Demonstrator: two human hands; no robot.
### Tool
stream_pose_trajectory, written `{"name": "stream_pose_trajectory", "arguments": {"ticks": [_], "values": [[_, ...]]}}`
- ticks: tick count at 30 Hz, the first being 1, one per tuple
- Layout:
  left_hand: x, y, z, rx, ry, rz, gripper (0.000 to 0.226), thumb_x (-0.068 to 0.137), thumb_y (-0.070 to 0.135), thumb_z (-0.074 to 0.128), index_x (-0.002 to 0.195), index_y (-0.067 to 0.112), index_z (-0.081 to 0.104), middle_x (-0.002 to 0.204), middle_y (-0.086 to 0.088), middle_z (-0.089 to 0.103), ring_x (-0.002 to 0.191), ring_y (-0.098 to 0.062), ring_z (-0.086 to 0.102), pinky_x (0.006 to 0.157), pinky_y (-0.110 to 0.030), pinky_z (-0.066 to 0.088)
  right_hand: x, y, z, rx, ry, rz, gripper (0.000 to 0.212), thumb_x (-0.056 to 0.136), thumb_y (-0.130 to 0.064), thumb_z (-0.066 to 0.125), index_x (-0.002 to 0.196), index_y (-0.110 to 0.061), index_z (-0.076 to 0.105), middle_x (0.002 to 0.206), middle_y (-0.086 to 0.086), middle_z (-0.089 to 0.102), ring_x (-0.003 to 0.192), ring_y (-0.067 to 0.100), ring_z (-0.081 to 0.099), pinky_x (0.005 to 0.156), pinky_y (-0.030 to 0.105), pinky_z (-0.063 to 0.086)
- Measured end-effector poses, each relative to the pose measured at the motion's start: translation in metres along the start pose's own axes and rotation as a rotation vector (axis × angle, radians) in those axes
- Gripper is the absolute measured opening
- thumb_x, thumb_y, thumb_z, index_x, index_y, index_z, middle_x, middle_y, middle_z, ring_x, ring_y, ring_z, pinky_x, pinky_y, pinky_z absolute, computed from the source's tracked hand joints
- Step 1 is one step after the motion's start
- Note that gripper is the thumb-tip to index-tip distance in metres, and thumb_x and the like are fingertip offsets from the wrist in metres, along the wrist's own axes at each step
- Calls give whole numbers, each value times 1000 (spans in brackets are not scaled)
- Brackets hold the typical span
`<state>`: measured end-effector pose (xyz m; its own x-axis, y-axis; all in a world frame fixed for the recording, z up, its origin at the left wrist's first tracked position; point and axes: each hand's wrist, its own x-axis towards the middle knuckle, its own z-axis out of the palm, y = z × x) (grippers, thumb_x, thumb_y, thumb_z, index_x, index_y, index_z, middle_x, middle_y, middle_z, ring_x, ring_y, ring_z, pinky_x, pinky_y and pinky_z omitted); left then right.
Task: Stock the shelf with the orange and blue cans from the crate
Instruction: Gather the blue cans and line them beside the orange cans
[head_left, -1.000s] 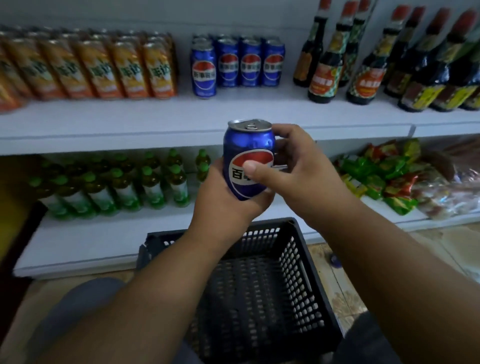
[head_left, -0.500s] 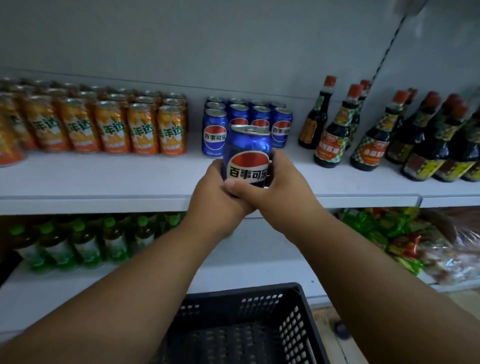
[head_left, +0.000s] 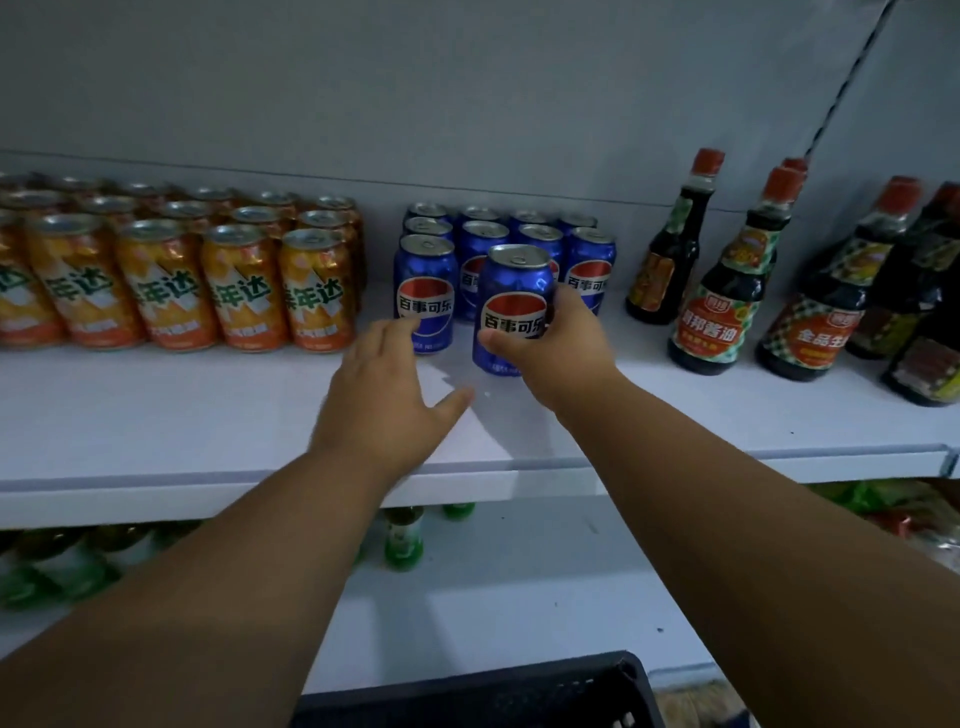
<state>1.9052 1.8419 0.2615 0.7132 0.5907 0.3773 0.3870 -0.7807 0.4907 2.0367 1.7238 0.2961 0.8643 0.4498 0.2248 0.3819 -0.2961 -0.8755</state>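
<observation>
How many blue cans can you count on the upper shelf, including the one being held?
10. One blue can gripped by the right hand at the front; three in the leftmost column; two in each of three columns behind it. More may be hidden.

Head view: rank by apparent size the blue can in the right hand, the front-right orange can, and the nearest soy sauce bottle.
1. soy sauce bottle, tallest
2. blue can and orange can: look alike; the blue one sits nearer, so unranked.

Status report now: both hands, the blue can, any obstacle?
Right hand grips blue can, standing on shelf. Left hand open, beside it. Nothing in the way.
</observation>
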Motion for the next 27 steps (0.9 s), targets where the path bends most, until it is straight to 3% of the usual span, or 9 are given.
{"name": "stream_pose_trajectory", "arguments": {"ticks": [7, 17, 23, 27], "values": [[10, -3, 8, 43, -147, 6, 105, 82, 67, 62, 159, 21, 6, 167, 2, 9, 152, -18, 13, 120, -35, 20, 31, 11, 25, -30, 18, -42, 66, 72, -32, 89, 125, -23, 52, 109, -13, 62, 103, 12, 61, 86, 31, 52], [11, -4, 10, 15, -146, 45, 105, 83, 68, 59, 160, 22, 3, 168, 5, 3, 153, -14, 7, 122, -34, 18, 41, 11, 36, -79, 59, -1, 69, 72, -35, 88, 127, -18, 51, 123, -2, 66, 113, 19, 63, 82, 27, 48], [12, -5, 10, 17, -136, 29, 108, 81, 70, 59, 159, 23, 2, 168, 4, 5, 153, -15, 9, 121, -35, 18, 46, 12, 43, -133, 70, 10, 75, 73, -36, 87, 135, -16, 50, 133, 7, 57, 118, 26, 60, 99, 45, 52], [12, -3, 9, 19, -149, 28, 107, 82, 70, 58, 159, 22, 3, 168, 4, 4, 153, -15, 8, 121, -34, 17, 53, 10, 42, -163, 47, 25, 74, 74, -37, 86, 135, -16, 49, 134, 6, 56, 120, 25, 58, 100, 44, 52]]}}
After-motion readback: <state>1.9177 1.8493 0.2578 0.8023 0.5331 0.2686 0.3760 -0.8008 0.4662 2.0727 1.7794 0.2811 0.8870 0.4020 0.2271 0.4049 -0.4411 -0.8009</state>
